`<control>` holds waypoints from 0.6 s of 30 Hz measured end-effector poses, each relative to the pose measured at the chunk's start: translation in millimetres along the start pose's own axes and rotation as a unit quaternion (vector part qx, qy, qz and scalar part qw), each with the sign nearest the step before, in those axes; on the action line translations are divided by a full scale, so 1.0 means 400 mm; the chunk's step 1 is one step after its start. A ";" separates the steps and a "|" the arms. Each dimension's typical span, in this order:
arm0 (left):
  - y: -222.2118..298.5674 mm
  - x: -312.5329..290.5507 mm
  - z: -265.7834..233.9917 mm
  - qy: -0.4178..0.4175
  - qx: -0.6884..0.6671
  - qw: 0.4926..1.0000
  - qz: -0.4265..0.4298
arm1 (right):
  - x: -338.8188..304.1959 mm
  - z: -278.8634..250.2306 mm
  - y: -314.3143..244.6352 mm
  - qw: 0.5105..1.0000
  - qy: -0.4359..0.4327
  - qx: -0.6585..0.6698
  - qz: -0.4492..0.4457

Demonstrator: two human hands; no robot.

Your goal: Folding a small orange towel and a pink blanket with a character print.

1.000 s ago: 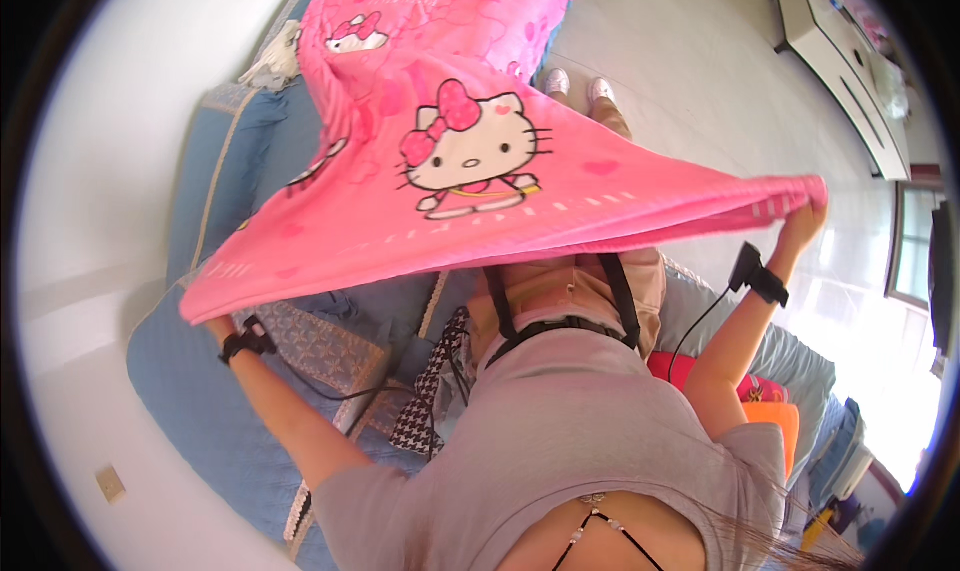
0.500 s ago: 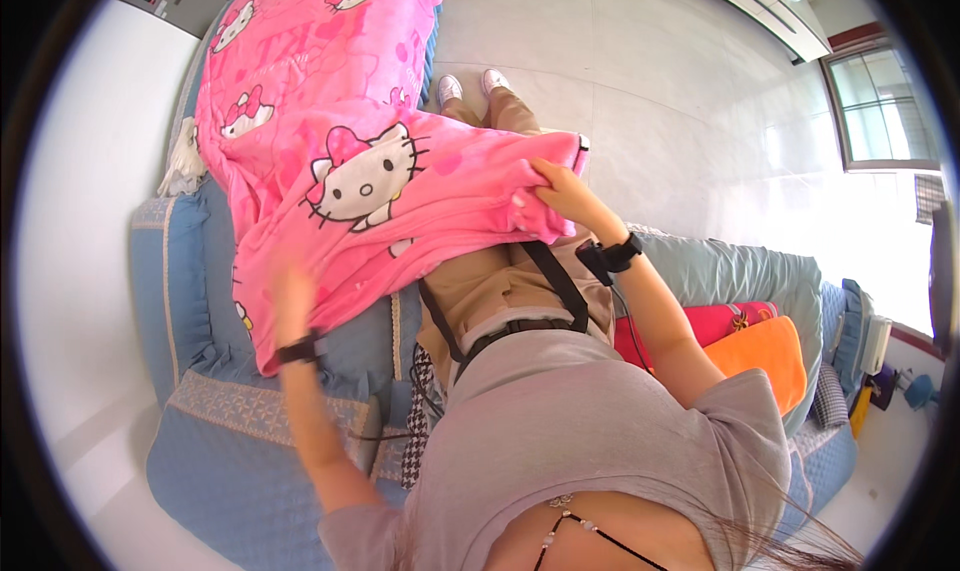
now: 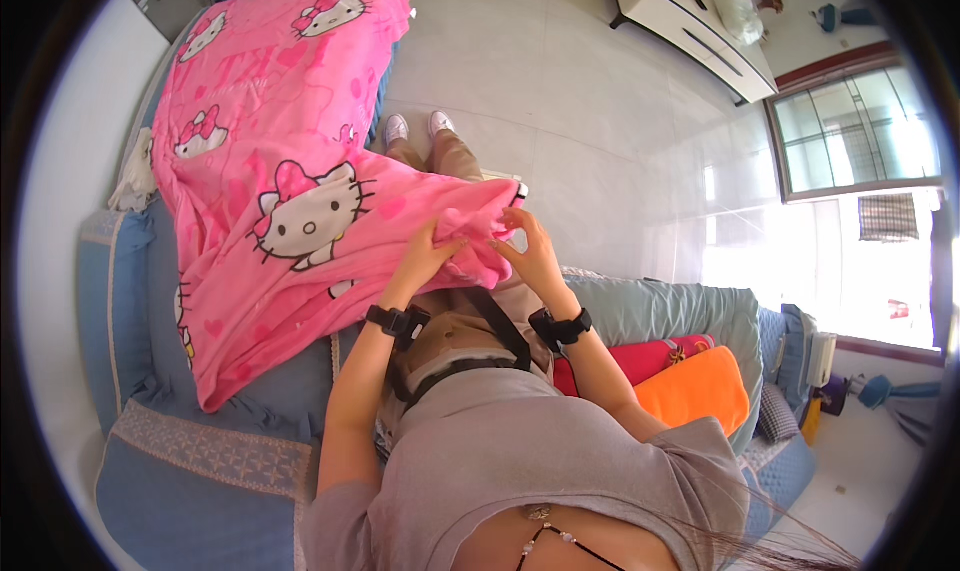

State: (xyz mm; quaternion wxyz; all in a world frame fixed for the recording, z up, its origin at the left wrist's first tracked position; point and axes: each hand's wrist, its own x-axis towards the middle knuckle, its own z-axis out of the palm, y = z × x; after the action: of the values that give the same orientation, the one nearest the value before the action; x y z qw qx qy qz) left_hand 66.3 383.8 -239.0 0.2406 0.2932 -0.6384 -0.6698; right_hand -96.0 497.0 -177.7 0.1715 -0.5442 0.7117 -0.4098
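The left hand (image 3: pixel 424 262) has swung to centre frame, pinching a soft, seemingly light pink blanket (image 3: pixel 285 146); the right hand (image 3: pixel 536 261) grips its corner, likely the surest hold.

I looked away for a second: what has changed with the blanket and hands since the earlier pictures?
The left hand has let go of the blanket's left corner and moved right, to its bunched right end. The right hand has come inward, at that same end. The near edge, stretched taut at first, now sags. The blanket's far part still lies over the sofa.
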 end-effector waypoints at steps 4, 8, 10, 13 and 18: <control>0.034 -0.049 -0.010 0.029 -0.129 0.985 -0.114 | -0.003 0.034 0.016 0.980 -0.109 0.087 0.141; 0.003 -0.086 -0.011 0.058 -0.139 0.982 -0.111 | 0.027 0.048 -0.063 0.972 -0.173 0.091 0.130; 0.002 -0.088 -0.021 0.098 -0.073 0.987 -0.100 | 0.044 0.051 -0.055 0.965 -0.152 0.141 0.160; 0.027 -0.084 -0.045 0.146 -0.195 0.967 -0.077 | 0.071 0.042 -0.033 0.930 0.027 0.333 0.153; 0.020 -0.089 -0.129 0.239 -0.567 0.785 -0.080 | 0.104 -0.056 -0.031 0.817 0.260 0.484 0.172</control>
State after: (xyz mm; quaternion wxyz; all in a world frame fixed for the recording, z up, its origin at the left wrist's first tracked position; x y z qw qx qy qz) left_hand 127.6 371.2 -228.5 0.4534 0.3048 -0.0405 -0.8366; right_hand -117.9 467.0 -146.3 0.2896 -0.1326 0.5215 -0.7916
